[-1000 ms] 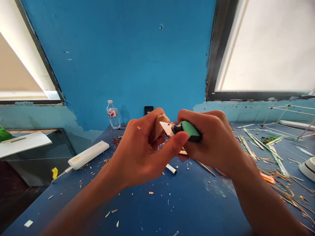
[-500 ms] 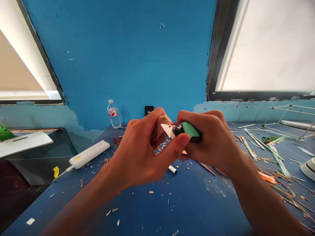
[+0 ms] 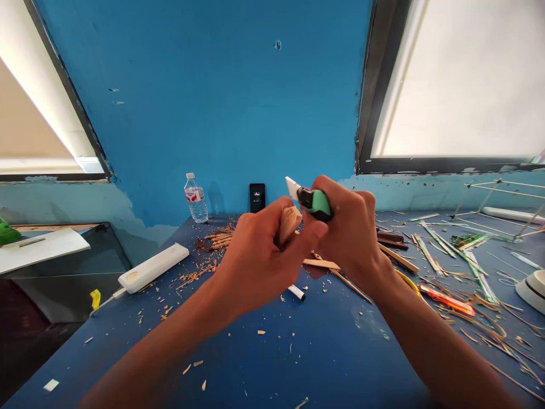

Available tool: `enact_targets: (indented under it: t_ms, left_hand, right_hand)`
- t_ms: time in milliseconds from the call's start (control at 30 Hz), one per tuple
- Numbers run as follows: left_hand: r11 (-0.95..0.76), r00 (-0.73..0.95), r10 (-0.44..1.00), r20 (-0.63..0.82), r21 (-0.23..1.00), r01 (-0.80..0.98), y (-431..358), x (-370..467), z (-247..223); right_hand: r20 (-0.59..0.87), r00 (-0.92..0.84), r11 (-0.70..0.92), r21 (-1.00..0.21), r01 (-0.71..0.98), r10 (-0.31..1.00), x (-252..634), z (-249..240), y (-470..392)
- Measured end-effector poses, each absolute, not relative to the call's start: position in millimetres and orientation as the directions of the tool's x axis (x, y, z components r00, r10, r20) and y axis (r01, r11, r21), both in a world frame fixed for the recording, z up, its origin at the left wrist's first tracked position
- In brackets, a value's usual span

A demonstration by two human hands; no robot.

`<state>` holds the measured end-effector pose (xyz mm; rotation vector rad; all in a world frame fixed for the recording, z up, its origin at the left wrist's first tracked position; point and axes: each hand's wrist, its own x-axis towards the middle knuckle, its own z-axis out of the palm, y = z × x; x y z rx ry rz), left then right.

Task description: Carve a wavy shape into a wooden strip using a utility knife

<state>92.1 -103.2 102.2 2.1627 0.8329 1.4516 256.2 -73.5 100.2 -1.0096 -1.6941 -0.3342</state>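
Note:
My left hand (image 3: pixel 259 255) is wrapped round a small wooden block (image 3: pixel 289 223), whose pale, cut end faces up between thumb and fingers. My right hand (image 3: pixel 349 227) grips a green and black utility knife (image 3: pixel 317 203). The knife's blade (image 3: pixel 293 187) points up and left, above the block and apart from it. My left thumb reaches close to the right hand, below the knife handle. Most of the block is hidden in the left palm. Beneath the hands, a white marker (image 3: pixel 297 292) lies on the blue table (image 3: pixel 272 363).
A water bottle (image 3: pixel 196 199) and a phone (image 3: pixel 257 197) stand by the wall. A white power strip (image 3: pixel 154 268) lies at left. Wood shavings (image 3: pixel 198 272) are scattered about. At right are an orange cutter (image 3: pixel 447 299), thin strips, a stick frame (image 3: pixel 496 210) and a white round object (image 3: pixel 534 291).
The knife has lifted off the wooden block, and my right hand has moved up and slightly left. The block has turned in my left hand, showing its cut end.

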Motion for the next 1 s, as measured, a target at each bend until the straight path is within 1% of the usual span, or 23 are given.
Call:
enact_targets:
  t_ms: [100,167,233,333,400,567,667,800,1000]
  left_hand:
    - [-0.654,0.329,0.732,0.597,0.751,0.091,-108.4,88.5,110.0]
    - [-0.619,0.324,0.754,0.571,0.783,0.059,-109.9,83.9,116.5]
    - [-0.607,0.317,0.763,0.563,0.793,0.053,-109.2,80.0,121.0]
    - [-0.614,0.34,0.749,0.568,0.788,0.036,-106.4,77.3,122.6]
    - [-0.618,0.361,0.74,0.567,0.785,0.035,-105.2,76.9,122.1]
    - [-0.647,0.377,0.732,0.568,0.752,0.124,-107.0,76.6,120.6]
    - [-0.682,0.396,0.707,0.586,0.712,0.165,-108.1,76.3,118.9]
    - [-0.706,0.407,0.686,0.603,0.688,0.169,-107.0,76.3,116.7]
    - [-0.739,0.376,0.669,0.641,0.626,0.249,-104.9,77.4,115.6]
  right_hand:
    - [0.882,-0.048,0.654,-0.311,0.689,0.47,260.0,104.2,-74.5]
    - [0.867,-0.111,0.685,-0.299,0.665,0.486,261.7,107.6,-79.7]
    - [0.846,-0.2,0.709,-0.26,0.655,0.495,262.0,110.1,-86.1]
    - [0.815,-0.279,0.719,-0.222,0.659,0.507,260.6,111.6,-94.5]
    - [0.802,-0.293,0.715,-0.221,0.663,0.52,259.6,111.7,-98.3]
    - [0.765,-0.321,0.706,-0.234,0.668,0.558,260.1,111.8,-101.0]
    - [0.77,-0.348,0.723,-0.204,0.66,0.535,260.8,111.3,-100.2]
    - [0.776,-0.376,0.744,-0.174,0.645,0.507,260.0,109.9,-99.7]
    - [0.736,-0.407,0.759,-0.217,0.614,0.54,260.0,111.7,-101.6]
